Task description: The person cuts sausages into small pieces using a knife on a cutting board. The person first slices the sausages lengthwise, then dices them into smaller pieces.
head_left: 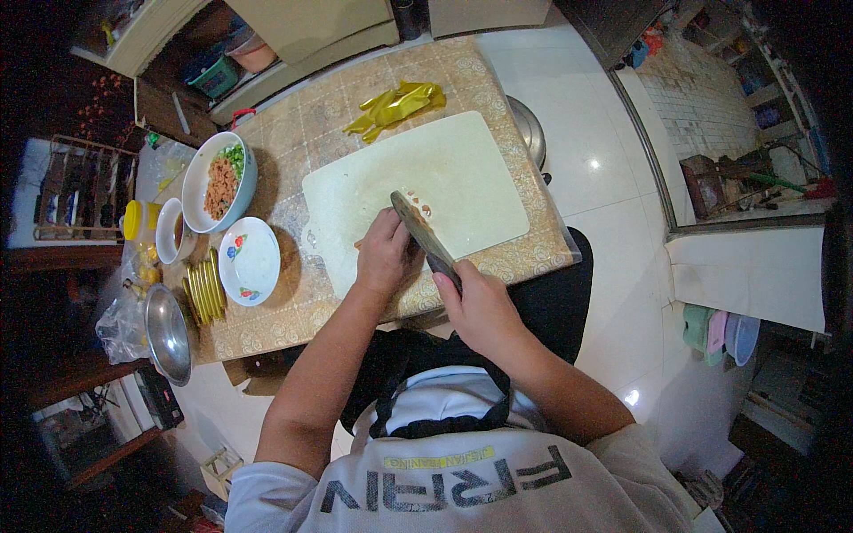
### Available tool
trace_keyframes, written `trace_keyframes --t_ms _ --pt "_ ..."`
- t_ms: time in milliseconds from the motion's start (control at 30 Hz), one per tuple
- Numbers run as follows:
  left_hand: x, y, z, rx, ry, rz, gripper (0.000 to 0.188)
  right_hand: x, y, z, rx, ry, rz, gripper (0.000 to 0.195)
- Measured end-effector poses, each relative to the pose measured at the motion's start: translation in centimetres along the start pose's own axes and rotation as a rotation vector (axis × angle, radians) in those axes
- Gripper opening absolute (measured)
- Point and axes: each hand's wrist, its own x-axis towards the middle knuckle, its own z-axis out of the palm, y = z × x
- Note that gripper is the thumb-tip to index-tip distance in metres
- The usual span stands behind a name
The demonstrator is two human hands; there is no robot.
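Note:
My right hand (481, 303) grips the handle of a kitchen knife (426, 233), whose blade rests over a white cutting board (466, 166). Small reddish-brown food bits (425, 210) lie beside the blade on its right. My left hand (386, 256) is down on the board, left of the blade, fingers curled; a sliver of orange-brown food (358, 244) shows at its left edge. What lies under those fingers is hidden. To the left stand a large bowl (248, 193) with chopped orange-brown food (222, 188) and chopped greens (233, 158), and a white floral dish (256, 262).
Yellow shiny wrappers (400, 106) lie behind the board. At the table's left are a small bowl of dark liquid (166, 230), a yellow-lidded jar (136, 221), several gold-wrapped sticks (205, 290) and a metal bowl (168, 336). A metal lid (530, 130) shows beyond the right table edge.

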Motion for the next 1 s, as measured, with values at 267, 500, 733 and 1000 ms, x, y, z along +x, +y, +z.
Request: trace_keyframes --t_ms 267,500,733,1000 --pt "-0.3 -0.3 0.0 0.012 -0.025 -0.051 0.057 3.3 -0.8 1.6 -0.064 0.021 -0.006 0.042" --pt "0.0 0.1 -0.3 -0.003 -0.002 -0.009 0.058 0.5 -0.8 0.0 -0.015 -0.017 0.023 0.036" --pt "0.0 0.0 0.0 0.000 0.019 0.004 0.055 -0.2 -0.9 -0.3 0.013 -0.010 0.012 0.032" --pt "0.0 -0.2 0.1 -0.003 0.016 0.009 0.051 -0.5 -1.0 -0.6 0.010 -0.023 0.005 0.036"
